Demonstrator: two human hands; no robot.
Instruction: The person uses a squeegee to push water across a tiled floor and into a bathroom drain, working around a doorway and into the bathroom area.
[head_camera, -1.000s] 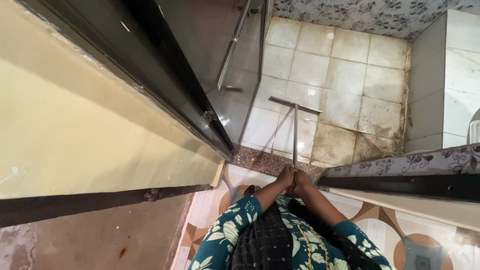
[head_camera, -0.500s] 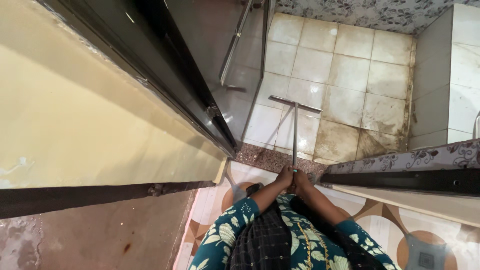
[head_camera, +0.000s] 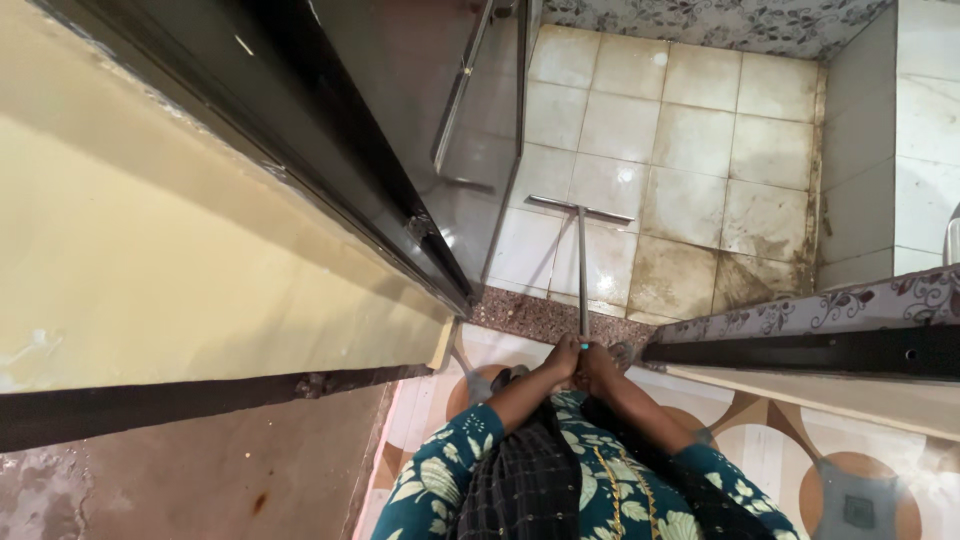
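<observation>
Both of my hands grip the top end of a long thin metal handle (head_camera: 582, 270). My left hand (head_camera: 562, 358) and my right hand (head_camera: 600, 365) are pressed together just in front of my body. The handle runs away from me to a flat floor-wiper blade (head_camera: 580, 208), which lies crosswise on the wet, stained white floor tiles (head_camera: 690, 170) of a small room beyond the threshold. My sleeves are dark teal with a floral print.
A dark open door (head_camera: 440, 150) stands at the left of the doorway, next to a yellow wall (head_camera: 150, 260). A speckled stone threshold (head_camera: 540, 315) crosses below the blade. A patterned ledge (head_camera: 800, 315) juts in from the right. Patterned floor tiles (head_camera: 840, 470) lie under me.
The wiper blade has slid a little across the tiles and my hands stay clasped on the handle. The view has shifted slightly.
</observation>
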